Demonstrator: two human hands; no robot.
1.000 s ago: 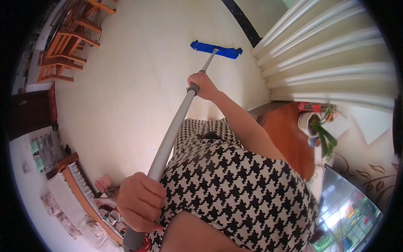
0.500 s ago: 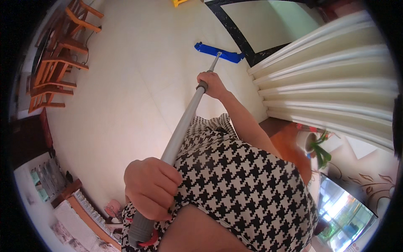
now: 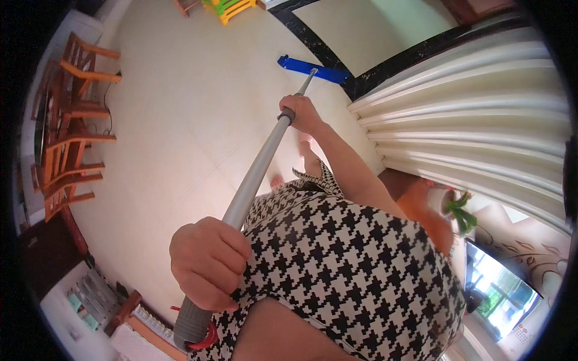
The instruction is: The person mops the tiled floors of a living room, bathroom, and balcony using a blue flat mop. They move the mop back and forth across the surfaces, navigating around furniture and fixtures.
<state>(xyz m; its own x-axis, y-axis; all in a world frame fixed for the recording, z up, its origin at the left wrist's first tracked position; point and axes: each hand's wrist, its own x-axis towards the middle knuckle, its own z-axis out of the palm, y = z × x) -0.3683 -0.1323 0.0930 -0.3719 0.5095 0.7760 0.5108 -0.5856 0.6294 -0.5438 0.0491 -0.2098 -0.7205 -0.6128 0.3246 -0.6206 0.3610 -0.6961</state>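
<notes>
A flat mop with a long grey metal pole [image 3: 256,171] slants across the view, away from my body. Its wide blue mop head [image 3: 313,69] lies on the pale floor, one end by the black border strip. Close to my chest, my left hand [image 3: 209,262] is closed round the upper pole, just above the ribbed grey grip [image 3: 191,325] with its red loop. Farther down, my right hand [image 3: 301,114] wraps the pole at a dark grey collar [image 3: 286,113]. The fingers' undersides are hidden on both hands. My black-and-white houndstooth clothing [image 3: 337,259] fills the lower middle.
Wooden chairs [image 3: 78,144] stand along the left. Long pale curtains [image 3: 457,114] hang at the right, beside the black floor border [image 3: 319,45]. A yellow-and-green stool-like object [image 3: 232,9] is at the far edge. A potted plant [image 3: 460,213] and a screen [image 3: 500,292] are lower right.
Both hands keep their hold on the mop. The view has shifted, bringing more of the yellow-and-green object and my bare feet into sight. The mop head sits slightly higher in the picture.
</notes>
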